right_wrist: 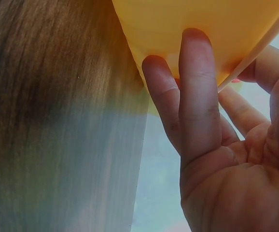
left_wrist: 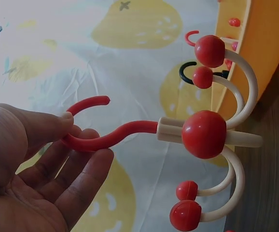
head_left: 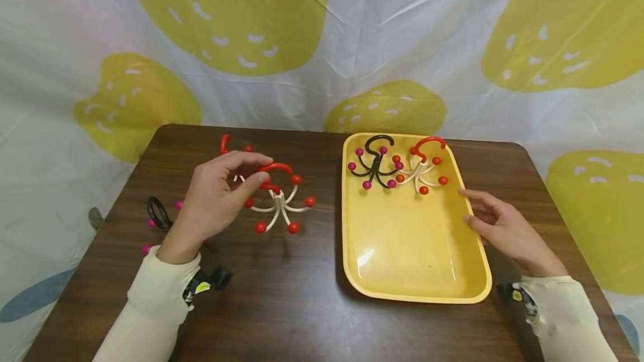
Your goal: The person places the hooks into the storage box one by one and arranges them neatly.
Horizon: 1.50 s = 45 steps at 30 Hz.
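My left hand (head_left: 213, 194) pinches the red hook of a hook hanger (left_wrist: 207, 133) between thumb and fingers. White curved arms tipped with red balls spread out below the hook, close over the dark table in the head view. On the right, my right hand (head_left: 508, 233) is at the side of a yellow tray (head_left: 416, 298). Its fingers (right_wrist: 197, 87) lie against the outer wall while the thumb reaches over the rim. At the tray's far end are a black hanger (head_left: 375, 167) with magenta balls and another red-and-white hanger (head_left: 419, 171).
Behind my left hand, a second red-hooked hanger (head_left: 225, 143) is partly hidden. A black hanger (head_left: 159, 214) with magenta balls lies at the table's left, partly covered by my wrist. A lemon-printed cloth (head_left: 282, 99) hangs behind the brown table (head_left: 282, 323).
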Motion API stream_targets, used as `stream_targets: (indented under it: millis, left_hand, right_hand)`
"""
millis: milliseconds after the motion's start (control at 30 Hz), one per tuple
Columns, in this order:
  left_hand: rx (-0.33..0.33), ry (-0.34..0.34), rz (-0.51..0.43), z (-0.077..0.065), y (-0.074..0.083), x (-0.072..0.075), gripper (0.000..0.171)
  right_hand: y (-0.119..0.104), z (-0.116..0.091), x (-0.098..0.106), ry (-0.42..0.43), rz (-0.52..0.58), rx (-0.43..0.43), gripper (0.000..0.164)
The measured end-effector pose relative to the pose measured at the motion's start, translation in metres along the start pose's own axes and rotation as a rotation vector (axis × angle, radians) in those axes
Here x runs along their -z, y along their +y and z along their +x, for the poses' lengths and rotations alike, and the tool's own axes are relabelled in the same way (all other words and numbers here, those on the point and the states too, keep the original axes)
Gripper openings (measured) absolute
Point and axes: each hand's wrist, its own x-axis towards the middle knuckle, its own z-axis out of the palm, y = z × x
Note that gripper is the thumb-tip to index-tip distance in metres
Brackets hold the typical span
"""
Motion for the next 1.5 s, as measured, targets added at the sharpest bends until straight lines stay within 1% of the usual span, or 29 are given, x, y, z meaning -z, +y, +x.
stream_targets:
  millis: [167,333,500,667,767,967,1267,1367,1500]
  left_hand:
    - [-0.016,-0.028,-0.049,0.008,0.007,-0.007,0.021]
    - [-0.033,-0.048,-0.104,0.013,0.014,-0.014,0.023]
    - [-0.061,-0.062,-0.123,0.019,0.02,-0.022,0.021]
    - [-0.085,-0.078,-0.134,0.027,0.026,-0.032,0.02]
    - [-0.096,-0.092,-0.131,0.033,0.029,-0.039,0.02]
    - [-0.11,-0.126,-0.159,0.042,0.034,-0.054,0.02]
    - [-0.179,-0.172,-0.176,0.052,0.042,-0.078,0.02]
    - [-0.202,-0.186,-0.199,0.055,0.045,-0.086,0.02]
    - [-0.204,-0.217,-0.216,0.059,0.05,-0.098,0.02]
  right_hand:
    - [-0.001,-0.001,0.001,-0.001,0.01,-0.015,0.062]
    - [0.001,-0.001,0.001,-0.008,0.029,-0.007,0.062]
    - [0.0,-0.001,0.0,-0.001,0.042,0.014,0.061]
    - [-0.001,-0.001,0.0,0.007,0.032,0.01,0.06]
    - [0.0,0.0,-0.001,0.012,0.022,0.014,0.059]
    - [0.002,0.001,-0.002,0.016,0.025,0.02,0.059]
    - [0.003,0.002,-0.002,0.012,0.043,0.015,0.06]
    - [0.003,0.001,-0.002,0.013,0.039,0.023,0.06]
    - [0.004,0.001,-0.001,0.013,0.028,0.022,0.06]
